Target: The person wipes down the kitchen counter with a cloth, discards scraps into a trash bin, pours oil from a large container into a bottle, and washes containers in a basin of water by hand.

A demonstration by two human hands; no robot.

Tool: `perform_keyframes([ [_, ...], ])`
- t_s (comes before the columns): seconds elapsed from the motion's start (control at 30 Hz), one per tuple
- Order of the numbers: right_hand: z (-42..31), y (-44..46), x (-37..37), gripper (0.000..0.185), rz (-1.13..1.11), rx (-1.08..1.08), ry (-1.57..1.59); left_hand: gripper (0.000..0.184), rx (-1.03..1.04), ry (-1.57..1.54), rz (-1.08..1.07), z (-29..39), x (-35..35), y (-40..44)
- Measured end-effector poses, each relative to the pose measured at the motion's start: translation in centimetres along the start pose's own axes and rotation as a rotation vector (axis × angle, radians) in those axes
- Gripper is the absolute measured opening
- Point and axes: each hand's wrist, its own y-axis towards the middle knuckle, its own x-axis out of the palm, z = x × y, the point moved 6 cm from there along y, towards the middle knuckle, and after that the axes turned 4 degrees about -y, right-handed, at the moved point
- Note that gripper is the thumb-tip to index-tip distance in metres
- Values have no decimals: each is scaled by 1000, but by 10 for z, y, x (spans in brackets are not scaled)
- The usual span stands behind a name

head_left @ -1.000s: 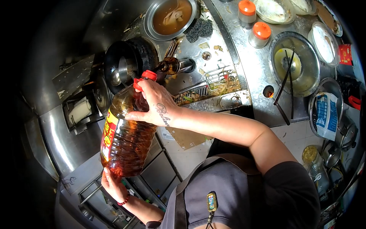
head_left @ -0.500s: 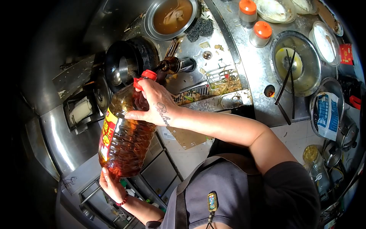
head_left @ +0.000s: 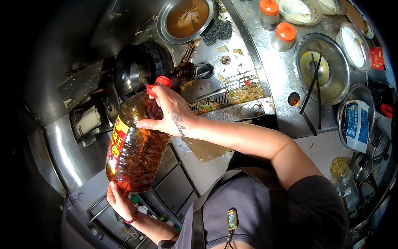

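Observation:
A large ribbed plastic oil jug (head_left: 143, 155) with a red and yellow label leans with its red-capped top up and to the right. My right hand (head_left: 170, 110) grips it near the neck, at the red handle, with the thumb spread over its shoulder. Under the base, my left hand (head_left: 120, 201) supports the jug with its fingers partly hidden behind it. Dark reddish-brown liquid fills much of the jug. A dark brown bottle (head_left: 186, 72) lies close beside the cap. Whether liquid leaves the jug cannot be seen.
Beyond the jug are a black wok (head_left: 128, 70) and a metal basin of brown liquid (head_left: 188, 18). To the right stand red-lidded shakers (head_left: 284, 37) and a steel bowl (head_left: 304, 85) with chopsticks (head_left: 317, 79). A wire rack (head_left: 240, 85) lies amid food scraps.
The jug's base has shifted very slightly left, with my left hand moving along. Its cap has moved a touch to the right. Both hands keep their grip.

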Motion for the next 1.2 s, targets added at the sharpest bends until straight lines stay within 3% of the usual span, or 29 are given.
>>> perform_keyframes([
  [1.2,10,2,-1,78,60,0,46,42,30,70,-30,13,4,9],
])
